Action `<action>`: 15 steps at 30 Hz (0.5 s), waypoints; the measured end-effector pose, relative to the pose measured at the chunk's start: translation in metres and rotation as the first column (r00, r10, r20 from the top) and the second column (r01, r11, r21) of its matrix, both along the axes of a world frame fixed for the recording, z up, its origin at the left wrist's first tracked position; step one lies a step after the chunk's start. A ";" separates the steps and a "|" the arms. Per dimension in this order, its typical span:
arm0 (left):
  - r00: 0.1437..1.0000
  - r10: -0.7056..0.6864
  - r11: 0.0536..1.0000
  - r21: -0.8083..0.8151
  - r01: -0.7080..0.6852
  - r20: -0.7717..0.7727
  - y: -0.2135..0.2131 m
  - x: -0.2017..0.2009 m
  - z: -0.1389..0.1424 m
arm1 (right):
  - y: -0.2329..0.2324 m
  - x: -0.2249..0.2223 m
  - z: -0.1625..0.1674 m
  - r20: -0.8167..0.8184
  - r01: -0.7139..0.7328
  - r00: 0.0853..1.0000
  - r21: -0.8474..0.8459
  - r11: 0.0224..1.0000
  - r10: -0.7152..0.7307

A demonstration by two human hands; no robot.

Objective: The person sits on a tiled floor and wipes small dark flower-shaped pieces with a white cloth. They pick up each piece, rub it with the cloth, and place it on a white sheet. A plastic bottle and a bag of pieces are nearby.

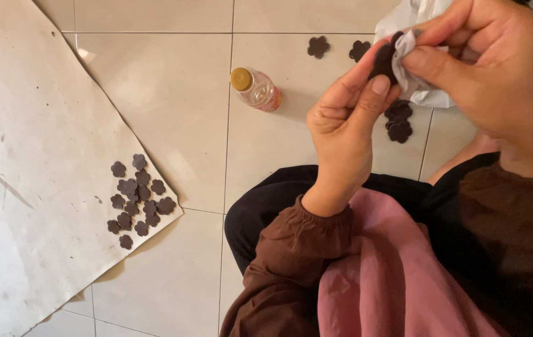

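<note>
my left hand (347, 118) pinched one dark flower piece (383, 61) while my right hand (491, 68) gripped a white cloth (405, 53) against it, mid-wipe, i judged. beyond the piece, the bottle (256, 88); far left of it, the flower cluster (138, 193) on paper (29, 156). next called for turning it gently.

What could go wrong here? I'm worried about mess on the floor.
The small bottle lies on its side on the tile near the knee; a nudge might roll it. The dark flower piece is pinched only by fingertips of the left hand and could drop while the right hand rubs it with cloth.
</note>
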State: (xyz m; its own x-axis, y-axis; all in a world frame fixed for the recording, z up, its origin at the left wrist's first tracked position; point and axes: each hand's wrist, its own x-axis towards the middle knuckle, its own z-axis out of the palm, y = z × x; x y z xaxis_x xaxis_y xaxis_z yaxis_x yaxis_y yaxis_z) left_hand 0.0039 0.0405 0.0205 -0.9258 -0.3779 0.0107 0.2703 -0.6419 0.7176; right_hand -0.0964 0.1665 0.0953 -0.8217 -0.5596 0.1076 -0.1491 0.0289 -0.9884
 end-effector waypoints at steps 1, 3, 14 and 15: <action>1.000 0.009 1.000 -0.023 -0.009 -0.002 0.003 0.002 0.000 | 0.000 0.003 -0.011 -0.051 0.041 0.998 0.009 0.999 -0.040; 1.000 0.028 0.998 -0.057 -0.028 -0.015 0.008 0.004 0.000 | 0.003 0.007 -0.035 -0.130 0.118 0.985 0.010 0.993 -0.116; 0.999 0.002 0.984 0.179 0.006 -0.041 -0.005 -0.002 -0.004 | -0.006 -0.005 -0.001 0.230 0.139 0.970 -0.233 0.963 -0.085; 0.998 0.023 0.982 0.190 -0.013 -0.051 -0.006 -0.005 -0.004 | -0.004 -0.005 0.008 0.199 0.094 0.979 -0.213 0.973 -0.051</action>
State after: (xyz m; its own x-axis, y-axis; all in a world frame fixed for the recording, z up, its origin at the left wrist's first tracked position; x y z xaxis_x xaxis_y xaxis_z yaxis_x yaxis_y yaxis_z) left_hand -0.0009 0.0349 0.0163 -0.9190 -0.3939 -0.0144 0.3167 -0.7597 0.5679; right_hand -0.1017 0.1627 0.1038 -0.8765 -0.4779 0.0582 0.0377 -0.1885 -0.9813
